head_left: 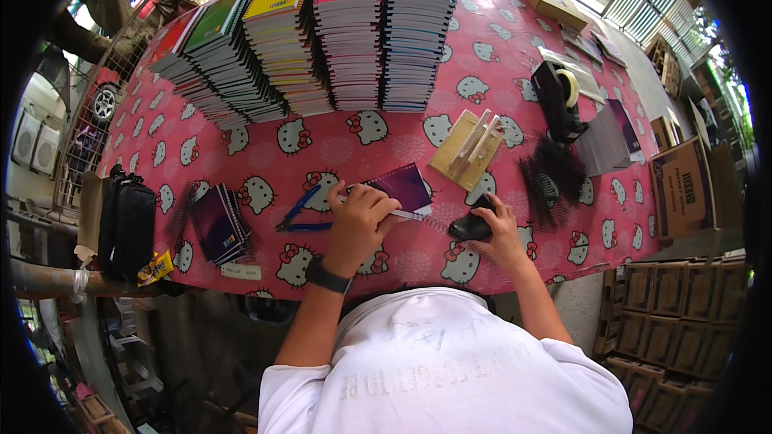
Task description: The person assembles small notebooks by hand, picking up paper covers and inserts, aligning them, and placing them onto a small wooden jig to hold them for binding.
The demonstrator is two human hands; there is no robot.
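Note:
A small purple-covered notebook (400,186) lies in front of me, its bound edge toward me. My left hand (363,215) presses on its left end, fingers bent over the edge. A thin spiral coil (434,219) runs from that edge toward a black rounded device (470,228). Around the device curls my right hand (500,235), thumb and fingers on its right side; the fingertips are partly blurred. Blue-handled pliers (296,214) rest just left of my left hand. Beyond the notebook sits a wooden jig (466,153) with pale upright strips.
Tall stacks of spiral notebooks (347,40) stand at the back left. Small purple notebooks (217,225) lie at left near a black bag (127,221). At right are black coils (551,181), a tape dispenser (555,100) and a stack of loose sheets (603,145). Cardboard boxes (682,189) stand beyond the table's right edge.

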